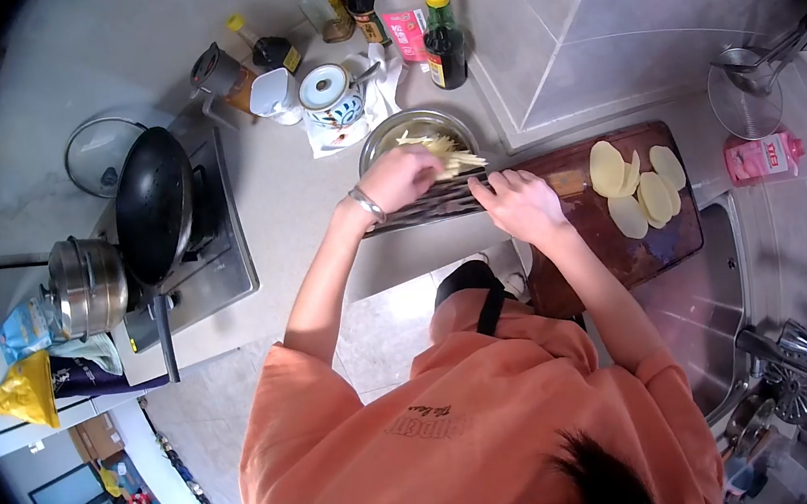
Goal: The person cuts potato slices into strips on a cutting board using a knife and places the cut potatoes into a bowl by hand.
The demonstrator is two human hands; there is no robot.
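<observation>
Left fingers [425, 163] at slender pale strips [465, 161] (perhaps gripped), round metal bowl [440, 123]

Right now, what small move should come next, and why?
Probably have the left hand ease the pale strips farther into the metal bowl: its fingers are at the strips, and some appear to reach the bowl's near rim, where they might spill.

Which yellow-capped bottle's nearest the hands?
Dark bottle, just right of the pink-labelled bottle. It's closest to the left hand; other yellow-capped ones stand farther left in view.
</observation>
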